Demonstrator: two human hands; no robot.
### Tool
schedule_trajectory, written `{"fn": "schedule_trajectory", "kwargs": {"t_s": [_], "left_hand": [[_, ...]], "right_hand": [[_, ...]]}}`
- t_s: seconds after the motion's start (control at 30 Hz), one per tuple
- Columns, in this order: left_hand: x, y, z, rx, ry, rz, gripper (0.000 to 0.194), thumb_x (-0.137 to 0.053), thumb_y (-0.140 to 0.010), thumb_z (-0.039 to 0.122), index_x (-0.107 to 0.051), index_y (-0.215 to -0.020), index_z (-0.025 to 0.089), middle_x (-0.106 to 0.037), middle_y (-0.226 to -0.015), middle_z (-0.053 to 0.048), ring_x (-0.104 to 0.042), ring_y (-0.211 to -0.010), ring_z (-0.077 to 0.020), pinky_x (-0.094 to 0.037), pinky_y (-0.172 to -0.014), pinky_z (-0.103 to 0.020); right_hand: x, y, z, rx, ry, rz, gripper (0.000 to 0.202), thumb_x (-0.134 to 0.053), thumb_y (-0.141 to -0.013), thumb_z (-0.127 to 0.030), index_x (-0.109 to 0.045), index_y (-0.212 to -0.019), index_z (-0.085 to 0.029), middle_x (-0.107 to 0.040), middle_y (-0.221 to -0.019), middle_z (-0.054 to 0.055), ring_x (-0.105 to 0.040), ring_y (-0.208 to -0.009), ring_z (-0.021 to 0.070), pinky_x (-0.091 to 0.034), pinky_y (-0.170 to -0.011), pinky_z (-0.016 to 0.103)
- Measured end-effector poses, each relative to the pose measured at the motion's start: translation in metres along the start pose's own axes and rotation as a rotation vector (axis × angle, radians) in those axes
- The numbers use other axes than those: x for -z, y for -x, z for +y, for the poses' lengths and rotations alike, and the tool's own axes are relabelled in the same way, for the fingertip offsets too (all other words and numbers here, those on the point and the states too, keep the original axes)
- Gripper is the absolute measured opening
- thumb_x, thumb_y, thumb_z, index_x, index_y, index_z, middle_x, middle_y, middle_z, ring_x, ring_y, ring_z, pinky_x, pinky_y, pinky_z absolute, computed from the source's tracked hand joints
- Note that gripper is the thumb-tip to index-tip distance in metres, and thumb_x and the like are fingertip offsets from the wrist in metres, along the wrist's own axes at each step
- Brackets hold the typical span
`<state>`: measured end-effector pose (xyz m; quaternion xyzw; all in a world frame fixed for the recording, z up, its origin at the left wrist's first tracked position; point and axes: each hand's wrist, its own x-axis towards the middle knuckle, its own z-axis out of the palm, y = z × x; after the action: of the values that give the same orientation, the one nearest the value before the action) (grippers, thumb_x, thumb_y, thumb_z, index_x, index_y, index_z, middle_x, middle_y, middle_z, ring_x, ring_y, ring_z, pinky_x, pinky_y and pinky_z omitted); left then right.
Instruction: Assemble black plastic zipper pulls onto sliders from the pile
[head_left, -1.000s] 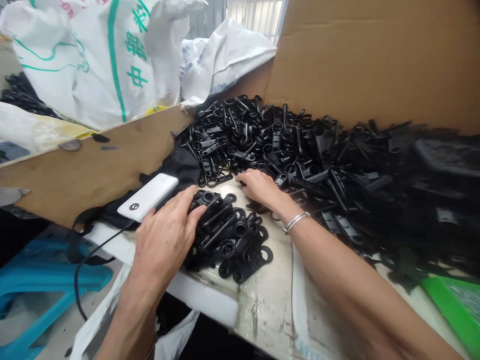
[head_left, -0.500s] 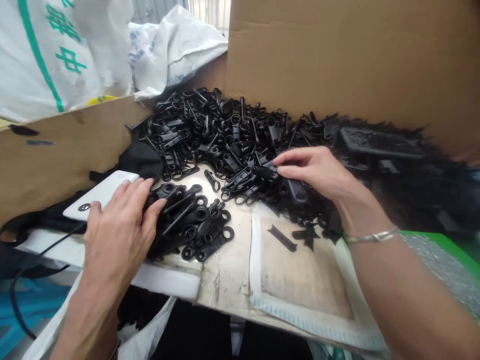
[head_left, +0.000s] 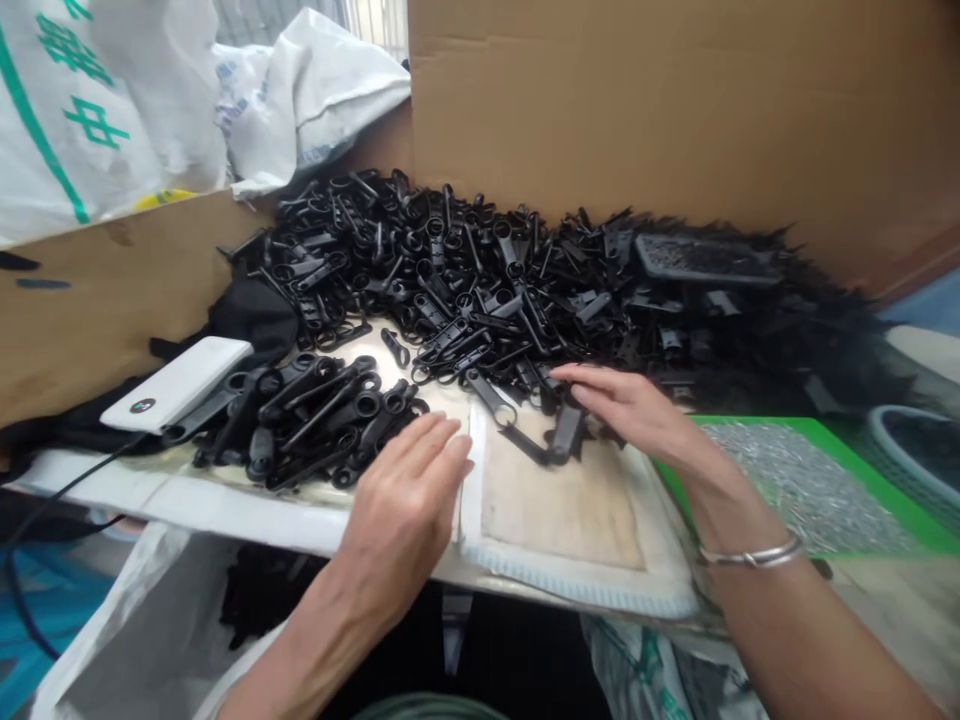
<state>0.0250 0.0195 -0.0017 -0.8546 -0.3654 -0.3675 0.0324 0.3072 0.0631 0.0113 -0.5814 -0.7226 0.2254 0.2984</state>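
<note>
My left hand [head_left: 409, 500] is over the table's front part, its fingers extended and lying side by side, with nothing visible in it. It is just right of a small heap of black ring-ended parts [head_left: 330, 410]. My right hand [head_left: 634, 410] reaches to the near edge of the large black pile [head_left: 450, 270], fingers stretched over dark pieces. Close to its fingertips, a black part [head_left: 568, 432] and a ringed part [head_left: 491, 397] lie on a pale cloth-edged pad [head_left: 555, 515]. Whether the right fingertips touch a piece is unclear.
A white power bank [head_left: 176, 385] with a cable lies at left. Behind the pile rises a cardboard wall [head_left: 637, 110]. A dark tray [head_left: 705, 260] rests on the pile. At right are a green tray [head_left: 795, 430] of small metal pieces and a blue basket [head_left: 892, 450].
My left hand has left the power bank and moved right. My right hand has come lower, toward the pad, and black parts now lie at the pad's far edge. The view has shifted right.
</note>
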Motion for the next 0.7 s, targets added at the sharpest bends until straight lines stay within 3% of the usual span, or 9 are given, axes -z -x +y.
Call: {"fn": "schedule_trajectory", "kwargs": {"t_s": [0.13, 0.33, 0.53, 0.63, 0.7], "left_hand": [[-0.016, -0.001, 0.014, 0.043, 0.095, -0.169, 0.018, -0.052, -0.09, 0.012, -0.065, -0.103, 0.011, -0.069, -0.11, -0.012, -0.062, -0.106, -0.0277, -0.054, -0.092, -0.044], [-0.022, -0.004, 0.022, 0.149, 0.186, -0.292, 0.019, -0.05, -0.092, 0.014, -0.065, -0.103, 0.012, -0.067, -0.111, -0.012, -0.061, -0.106, -0.0273, -0.053, -0.092, -0.046], [-0.028, 0.0, 0.032, 0.211, 0.331, -0.224, 0.024, -0.05, -0.093, 0.017, -0.059, -0.115, 0.014, -0.066, -0.115, -0.01, -0.06, -0.108, -0.0217, -0.052, -0.095, -0.038], [-0.03, 0.002, 0.039, 0.19, 0.367, -0.101, 0.037, -0.054, -0.092, 0.022, -0.05, -0.128, 0.012, -0.059, -0.129, -0.012, -0.053, -0.121, -0.0206, -0.045, -0.105, -0.035], [-0.031, 0.004, 0.045, 0.115, 0.387, -0.091, 0.045, -0.058, -0.091, 0.025, -0.045, -0.132, 0.012, -0.057, -0.132, -0.013, -0.051, -0.124, -0.0203, -0.042, -0.108, -0.033]], "right_hand": [[-0.004, 0.011, 0.003, -0.154, -0.155, 0.079, 0.036, -0.05, -0.091, -0.035, -0.065, -0.121, -0.024, -0.069, -0.115, 0.005, -0.064, -0.099, 0.0227, -0.052, -0.086, 0.04], [-0.008, 0.017, 0.0, -0.146, -0.29, 0.317, 0.041, -0.056, -0.088, -0.034, -0.058, -0.129, -0.029, -0.068, -0.116, 0.003, -0.064, -0.079, 0.0156, -0.056, -0.073, 0.034], [-0.021, 0.038, -0.013, -0.188, -0.715, 0.455, 0.06, -0.068, -0.081, -0.036, -0.047, -0.137, -0.026, -0.071, -0.105, 0.004, -0.067, -0.077, 0.0142, -0.059, -0.07, 0.029], [-0.036, 0.059, -0.032, -0.256, -0.802, 0.38, 0.058, -0.071, -0.08, -0.035, -0.049, -0.133, -0.025, -0.071, -0.101, 0.004, -0.068, -0.078, 0.0147, -0.059, -0.067, 0.027], [-0.05, 0.074, -0.045, -0.309, -0.84, 0.293, 0.052, -0.073, -0.078, -0.035, -0.055, -0.125, -0.024, -0.072, -0.09, 0.002, -0.067, -0.069, 0.0134, -0.057, -0.061, 0.024]]}}
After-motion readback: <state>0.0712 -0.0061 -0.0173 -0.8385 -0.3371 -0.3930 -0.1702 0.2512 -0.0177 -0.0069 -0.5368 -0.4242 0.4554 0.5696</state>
